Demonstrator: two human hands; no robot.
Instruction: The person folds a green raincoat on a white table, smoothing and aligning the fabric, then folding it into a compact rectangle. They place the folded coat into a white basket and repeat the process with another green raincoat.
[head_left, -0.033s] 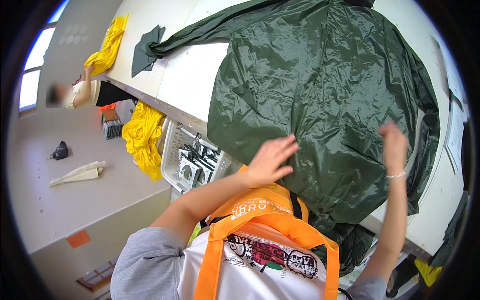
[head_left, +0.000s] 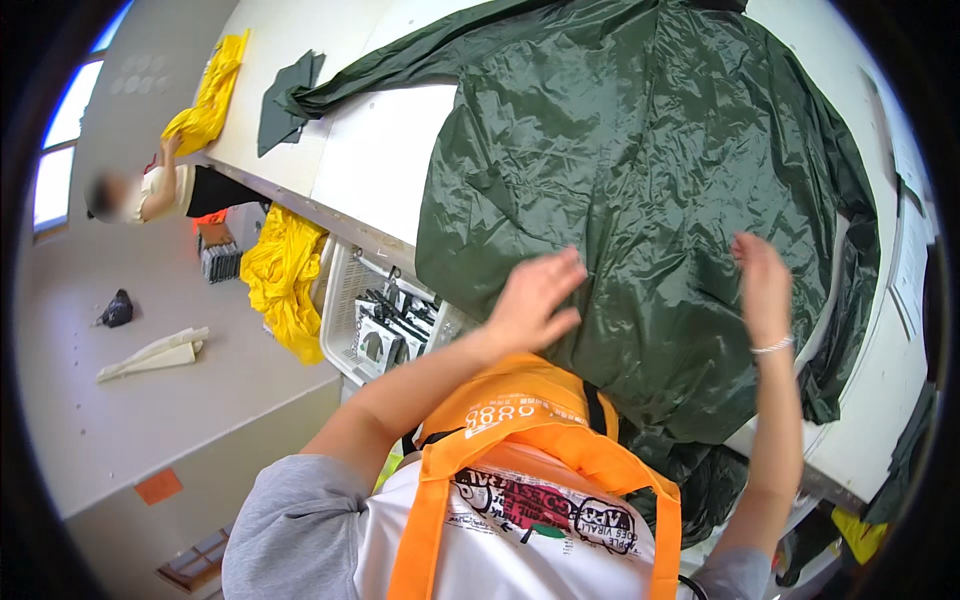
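A dark green, shiny raincoat (head_left: 640, 190) lies spread over the white table, one sleeve reaching out to the far left. Its near edge hangs down past the table's front. Over the lower left part of the coat is my left hand (head_left: 540, 300), fingers stretched and nothing in them. My right hand (head_left: 765, 295) hovers at or just above the lower right part, its fingers loosely bent and holding nothing. Whether either hand touches the fabric, I cannot tell. Beside the sleeve's end lies a small folded dark green piece (head_left: 285, 105).
Below the table edge stands a white basket (head_left: 340, 310) with several small packages. Yellow garments (head_left: 285, 285) are heaped beside it. At the far left, another person (head_left: 165, 190) handles a yellow garment (head_left: 212, 100). An orange apron (head_left: 530, 400) hangs on my front.
My right hand has shifted a little to the left over the coat. My left hand has moved slightly left and farther up. The coat lies nearly the same.
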